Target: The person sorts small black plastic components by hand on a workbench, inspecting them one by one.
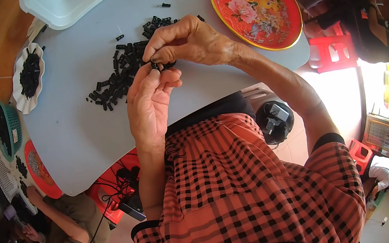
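Observation:
My left hand [149, 108] is closed in a pinch on a small black cylindrical part [155, 66], held above the table. Against that part, the thumb and forefinger of my right hand [196, 41] are pressed together; whatever sits between them is too small and covered to name. Under and behind my fingers lies a loose pile of black cylindrical parts [117, 82] on the grey table [77, 138]. Some pieces of the pile are hidden by my hands.
A red flowered tray [300, 17] with small shiny metal pieces [268, 26] stands at the far right. A white bin [59, 26] is at the far left. Along the left are a white dish [19, 96] of black parts and a green basket [14, 142]. A co-worker's arm [58, 215] reaches in lower left.

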### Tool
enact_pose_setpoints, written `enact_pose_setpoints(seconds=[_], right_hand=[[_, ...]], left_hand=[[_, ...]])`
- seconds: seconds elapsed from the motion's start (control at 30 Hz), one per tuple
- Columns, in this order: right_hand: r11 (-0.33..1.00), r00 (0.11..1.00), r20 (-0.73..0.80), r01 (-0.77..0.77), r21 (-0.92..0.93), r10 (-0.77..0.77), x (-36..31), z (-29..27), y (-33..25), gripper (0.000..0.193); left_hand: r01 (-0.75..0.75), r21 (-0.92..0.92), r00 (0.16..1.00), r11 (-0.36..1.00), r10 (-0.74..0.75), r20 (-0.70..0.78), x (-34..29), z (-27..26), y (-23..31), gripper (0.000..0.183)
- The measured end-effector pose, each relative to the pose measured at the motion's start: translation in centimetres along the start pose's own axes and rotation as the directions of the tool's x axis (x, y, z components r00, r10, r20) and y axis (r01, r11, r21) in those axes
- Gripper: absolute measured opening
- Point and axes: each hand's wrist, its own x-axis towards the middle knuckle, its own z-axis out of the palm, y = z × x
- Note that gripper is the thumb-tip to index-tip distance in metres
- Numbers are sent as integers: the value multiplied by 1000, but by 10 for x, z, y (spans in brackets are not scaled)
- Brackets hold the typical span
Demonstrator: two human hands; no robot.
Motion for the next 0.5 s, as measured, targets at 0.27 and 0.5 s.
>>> enact_pose_setpoints(seconds=[0.27,0.5], right_hand=[[983,999,-42,-11,181,19,-6,-3,12,13],[974,998,8,55,220,-58,-4,-3,17,13]], left_hand=[[-17,127,1000,992,15,22,-1,-2,1,24],[15,124,999,992,-19,38,-2,0,7,23]])
